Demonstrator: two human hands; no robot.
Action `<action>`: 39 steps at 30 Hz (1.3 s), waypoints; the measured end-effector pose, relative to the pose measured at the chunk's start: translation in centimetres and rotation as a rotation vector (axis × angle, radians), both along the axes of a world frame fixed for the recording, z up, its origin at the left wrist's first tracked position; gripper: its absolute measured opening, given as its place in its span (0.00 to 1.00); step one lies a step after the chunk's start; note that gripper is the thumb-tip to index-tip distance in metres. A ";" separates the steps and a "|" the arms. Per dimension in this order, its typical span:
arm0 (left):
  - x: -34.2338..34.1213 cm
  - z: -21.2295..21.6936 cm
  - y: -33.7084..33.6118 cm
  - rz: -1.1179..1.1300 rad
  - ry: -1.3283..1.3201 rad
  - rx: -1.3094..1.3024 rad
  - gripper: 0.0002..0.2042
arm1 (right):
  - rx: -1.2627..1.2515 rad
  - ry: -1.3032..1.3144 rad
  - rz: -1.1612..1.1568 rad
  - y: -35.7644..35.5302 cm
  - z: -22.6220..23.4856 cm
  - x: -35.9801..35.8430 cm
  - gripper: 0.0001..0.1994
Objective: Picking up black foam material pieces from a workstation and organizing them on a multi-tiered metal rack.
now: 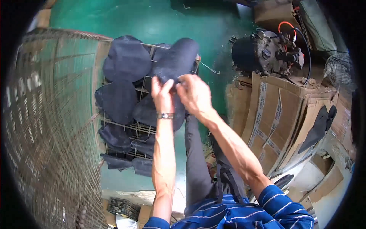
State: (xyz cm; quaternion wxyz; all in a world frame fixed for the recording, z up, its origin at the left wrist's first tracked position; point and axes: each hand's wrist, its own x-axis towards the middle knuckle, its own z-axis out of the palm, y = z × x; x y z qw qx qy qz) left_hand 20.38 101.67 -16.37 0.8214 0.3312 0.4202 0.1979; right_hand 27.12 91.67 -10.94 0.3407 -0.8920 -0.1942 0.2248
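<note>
A dark rounded piece (179,53), soft-looking like a fabric cover, lies at the far end of a wire rack (142,91) in front of me. My left hand (163,91) pinches its near edge, thumb and fingers closed. Close beside it, my right hand (195,93) is closed on the same edge, with its fingertips partly hidden. Another dark rounded piece (127,59) rests to the left of my hands, and a further one (117,100) sits nearer on that side. Several smaller dark pieces (114,136) occupy the rack's lower rows, some partly behind my left forearm.
A large wire mesh panel (57,126) fills the left side. To the right, a black tank (248,52) with an orange hose (286,24) stands on cardboard boxes (272,118). Dark flat pieces (316,129) hang against the cardboard. A dark crate (124,206) sits at lower left.
</note>
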 end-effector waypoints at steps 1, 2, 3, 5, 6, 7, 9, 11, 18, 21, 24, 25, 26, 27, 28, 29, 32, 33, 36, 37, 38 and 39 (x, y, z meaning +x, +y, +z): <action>0.1 -3.0 0.3 0.033 0.016 -0.038 0.21 | -0.033 0.000 0.029 0.2 -2.6 -0.3 0.16; -0.5 -6.2 0.8 0.068 0.045 -0.072 0.22 | -0.010 -0.003 0.047 0.4 -5.1 -1.2 0.18; -3.0 -10.4 3.5 0.050 0.076 -0.097 0.23 | -0.009 0.060 0.076 2.1 -6.7 -2.8 0.20; -4.0 -16.9 3.9 0.057 0.284 -0.152 0.25 | 0.019 0.064 0.100 0.8 -11.3 -5.1 0.24; -4.8 -19.9 4.7 0.067 0.348 -0.134 0.26 | 0.098 0.026 0.098 0.2 -12.7 -6.7 0.27; -6.6 -22.3 6.1 0.087 0.410 -0.061 0.26 | 0.089 0.120 0.107 -0.1 -13.1 -8.2 0.28; -8.0 -25.3 8.1 0.079 0.537 0.102 0.27 | 0.056 0.189 0.109 -2.3 -13.5 -9.7 0.28; -8.6 -26.8 9.3 0.091 0.765 0.438 0.25 | -0.024 0.287 0.119 -4.8 -13.7 -10.8 0.26; -6.7 -25.1 6.1 -0.340 0.960 1.125 0.16 | -0.388 0.415 0.101 -18.2 -15.7 -10.8 0.24; -10.2 -25.8 11.7 -0.083 1.033 0.674 0.19 | -0.323 0.380 0.097 -17.8 -15.2 -12.4 0.22; -10.7 -26.5 8.6 0.097 0.955 0.673 0.22 | -0.381 0.421 0.052 -20.8 -15.3 -13.3 0.22; -10.7 -26.1 7.0 0.040 0.941 0.771 0.24 | -0.400 0.444 0.025 -21.8 -15.3 -13.6 0.22; -9.5 -25.3 2.8 -0.026 0.982 0.722 0.24 | -0.440 0.438 0.017 -24.2 -15.1 -13.7 0.22; -10.4 -24.3 1.5 -0.071 0.974 0.792 0.24 | -0.428 0.452 -0.005 -24.3 -14.5 -14.3 0.21; -11.8 -23.3 0.5 -0.119 0.973 0.866 0.23 | -0.409 0.473 -0.026 -24.3 -13.8 -15.2 0.21; -12.8 -22.5 -1.1 -0.228 1.018 0.860 0.24 | -0.391 0.474 -0.046 -25.1 -13.3 -16.1 0.20; -17.0 -21.5 -5.0 -0.481 1.002 1.090 0.26 | -0.358 0.545 -0.078 -26.0 -11.4 -18.5 0.20; -18.2 -21.2 -6.1 -0.614 1.006 1.102 0.28 | -0.411 0.622 -0.106 -26.0 -10.6 -19.3 0.20; -18.8 -19.5 -9.1 -1.146 1.017 1.252 0.36 | -0.457 0.623 -0.106 -28.7 -9.9 -21.3 0.20; -19.0 -19.4 -8.9 -1.308 1.014 1.215 0.39 | -0.451 0.620 -0.104 -29.3 -9.8 -21.7 0.20; -19.6 -19.4 -8.6 -1.473 1.105 1.071 0.39 | -0.438 0.633 -0.140 -29.8 -9.3 -22.1 0.21; -20.5 -19.2 -8.4 -1.465 1.105 1.084 0.37 | -0.427 0.645 -0.176 -30.2 -8.9 -22.5 0.21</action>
